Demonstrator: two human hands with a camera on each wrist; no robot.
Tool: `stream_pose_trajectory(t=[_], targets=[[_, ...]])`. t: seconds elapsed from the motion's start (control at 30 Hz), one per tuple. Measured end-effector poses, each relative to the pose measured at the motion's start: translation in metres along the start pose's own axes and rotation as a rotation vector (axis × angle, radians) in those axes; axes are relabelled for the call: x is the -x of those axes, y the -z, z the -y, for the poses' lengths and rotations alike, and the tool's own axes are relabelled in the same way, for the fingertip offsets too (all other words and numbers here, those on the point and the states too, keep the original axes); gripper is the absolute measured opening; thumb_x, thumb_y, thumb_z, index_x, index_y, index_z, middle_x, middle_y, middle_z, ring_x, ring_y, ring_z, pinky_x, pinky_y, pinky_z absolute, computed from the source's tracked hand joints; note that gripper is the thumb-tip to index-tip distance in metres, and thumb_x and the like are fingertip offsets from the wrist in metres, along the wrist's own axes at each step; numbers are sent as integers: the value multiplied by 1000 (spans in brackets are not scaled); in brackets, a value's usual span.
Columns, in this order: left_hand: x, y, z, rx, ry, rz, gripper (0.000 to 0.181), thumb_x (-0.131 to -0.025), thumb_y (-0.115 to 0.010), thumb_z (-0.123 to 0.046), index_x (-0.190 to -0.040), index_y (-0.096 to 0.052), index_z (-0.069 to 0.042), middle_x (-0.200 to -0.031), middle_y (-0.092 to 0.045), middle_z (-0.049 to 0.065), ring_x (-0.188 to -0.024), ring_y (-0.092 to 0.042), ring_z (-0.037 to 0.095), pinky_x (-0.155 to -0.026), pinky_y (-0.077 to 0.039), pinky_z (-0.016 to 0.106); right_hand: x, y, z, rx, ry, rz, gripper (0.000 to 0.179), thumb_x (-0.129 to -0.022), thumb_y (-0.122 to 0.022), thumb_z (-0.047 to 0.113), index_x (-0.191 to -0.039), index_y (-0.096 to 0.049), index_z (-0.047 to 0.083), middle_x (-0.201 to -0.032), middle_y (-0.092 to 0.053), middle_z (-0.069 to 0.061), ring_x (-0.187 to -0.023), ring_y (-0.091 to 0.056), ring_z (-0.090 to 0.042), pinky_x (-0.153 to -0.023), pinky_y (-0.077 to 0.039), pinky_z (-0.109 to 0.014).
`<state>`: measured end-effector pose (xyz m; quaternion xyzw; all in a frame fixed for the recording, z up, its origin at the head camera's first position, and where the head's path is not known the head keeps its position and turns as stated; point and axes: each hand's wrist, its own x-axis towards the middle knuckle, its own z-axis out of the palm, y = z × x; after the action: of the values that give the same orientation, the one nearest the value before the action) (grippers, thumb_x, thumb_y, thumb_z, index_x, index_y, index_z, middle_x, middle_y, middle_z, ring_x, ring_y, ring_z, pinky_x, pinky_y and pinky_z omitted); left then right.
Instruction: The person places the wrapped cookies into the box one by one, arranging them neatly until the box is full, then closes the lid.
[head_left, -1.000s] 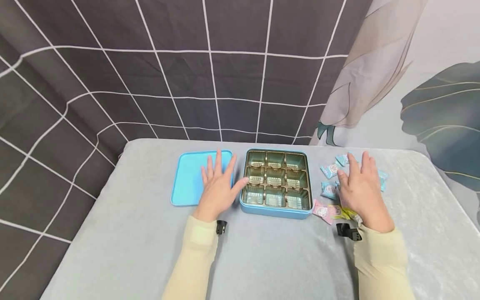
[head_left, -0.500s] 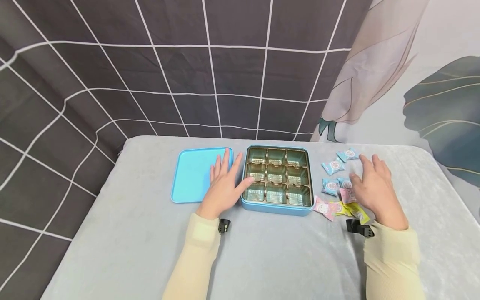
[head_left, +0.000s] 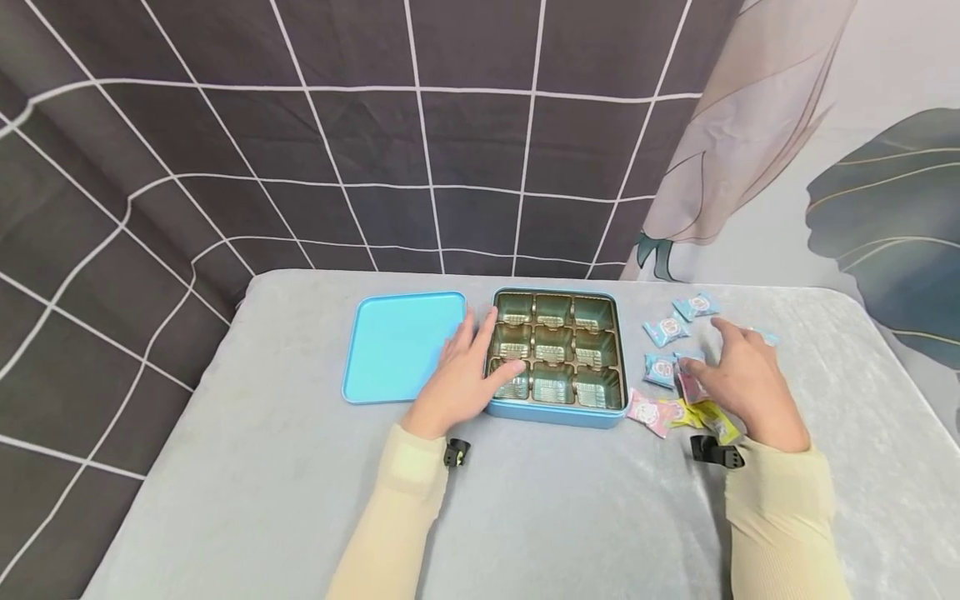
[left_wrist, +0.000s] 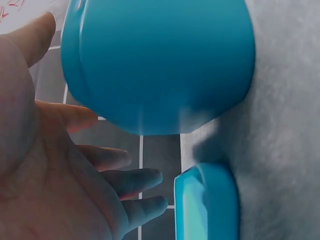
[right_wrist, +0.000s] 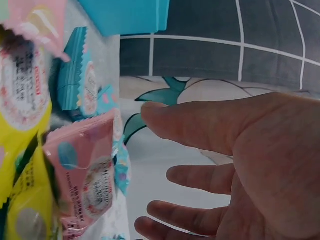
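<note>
A blue tin with a gold insert of several square compartments stands open on the table. My left hand is at its left side, fingers extended, thumb over the front left compartment. In the left wrist view, the fingers lie straight beside the tin's wall. My right hand hovers over wrapped candies right of the tin, holding nothing. Blue candies, pink candies and yellow candies lie there. The right wrist view has a pink candy left of the thumb.
The tin's light blue lid lies flat, left of the tin. Grey cloth covers the table. Behind it hangs a dark curtain with white grid lines, and a leaf-patterned curtain hangs at the right.
My left hand has moved right, from over the lid to the tin's left side. The right hand shifted right off the candies, then slightly back left, its fingers more bent.
</note>
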<state>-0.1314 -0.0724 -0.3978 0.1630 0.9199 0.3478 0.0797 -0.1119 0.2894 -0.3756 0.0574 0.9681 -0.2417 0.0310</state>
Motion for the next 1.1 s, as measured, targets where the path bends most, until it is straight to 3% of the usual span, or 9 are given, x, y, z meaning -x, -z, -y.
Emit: stream_pose_trajectory(t=[0.23, 0.43, 0.7, 1.1], targets=[[-2, -10, 2, 31, -6, 36, 94, -96, -55, -62, -164, -6, -21, -168, 7, 15, -152, -7, 33, -118, -20, 53, 0, -4, -3, 27, -88, -20, 71, -97, -59, 28, -143, -33, -19, -132, -38, -50, -122, -36, -64, -98, -32, -70], [-2, -12, 1, 18, -29, 56, 103, -97, -57, -59, -161, 4, -7, -168, 7, 14, -154, -1, 28, -121, -14, 46, 0, -5, -3, 54, -172, -26, 69, -98, -58, 31, -139, -39, -20, -129, -43, -49, -118, -41, -64, -93, -38, -69], [-1, -14, -5, 40, 66, 107, 115, -92, -59, -65, -158, 9, 0, -167, 11, 15, -153, 2, 28, -121, -9, 43, -4, -10, -4, 49, -177, 38, 74, -94, -63, 32, -140, -37, -20, -132, -42, -48, -119, -41, -63, -93, -38, -69], [-1, -18, -5, 45, 63, 130, 139, -76, -76, -68, -158, 13, 0, -166, 18, 15, -153, 10, 27, -121, -9, 41, -6, -13, -3, 90, -177, 93, 79, -88, -71, 32, -138, -39, -21, -130, -46, -46, -118, -45, -63, -90, -43, -67]])
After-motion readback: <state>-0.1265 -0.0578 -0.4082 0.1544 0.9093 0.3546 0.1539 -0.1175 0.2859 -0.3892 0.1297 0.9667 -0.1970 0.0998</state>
